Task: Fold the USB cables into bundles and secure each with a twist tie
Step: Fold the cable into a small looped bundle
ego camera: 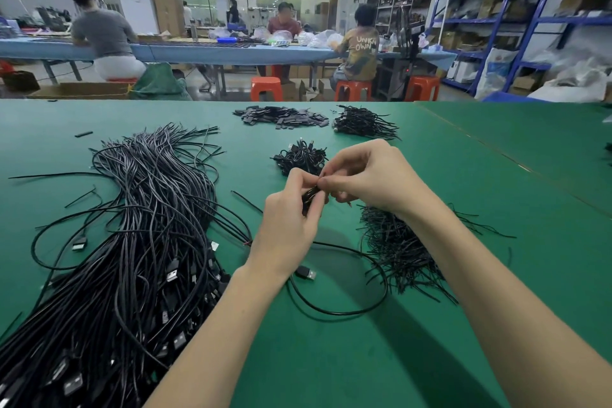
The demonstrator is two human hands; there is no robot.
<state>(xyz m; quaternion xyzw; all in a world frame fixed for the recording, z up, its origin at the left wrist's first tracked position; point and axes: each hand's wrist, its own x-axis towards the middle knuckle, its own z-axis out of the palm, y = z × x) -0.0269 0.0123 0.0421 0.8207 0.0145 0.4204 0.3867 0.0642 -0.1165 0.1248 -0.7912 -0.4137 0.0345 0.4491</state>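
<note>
Here the left hand (291,209) holds a folded cable bundle (310,197) above the tabletop (463,175), its fingers curled round the black strands. The right hand (364,175) meets it from the far side, thumb and fingers pinching at the top of the same bundle; I judge it is winding a twist tie there, though the tie itself is too small to make out. To do this step well, the left hand should keep the folds pressed tight together so they do not spring apart, while the right turns the tie ends a few times and lays them flat.

Just below the bundle, on the near side, a loose cable loop (347,291) with its USB plug (306,273) lies on the green surface; whether it belongs to the bundle I cannot tell. Right of the bundle is the heap of twist ties (397,248), close for the next pick. Beyond the bundle sits a small pile of finished bundles (299,157). Far to the left of it spreads the big stock of unfolded USB cables (132,242).
</note>
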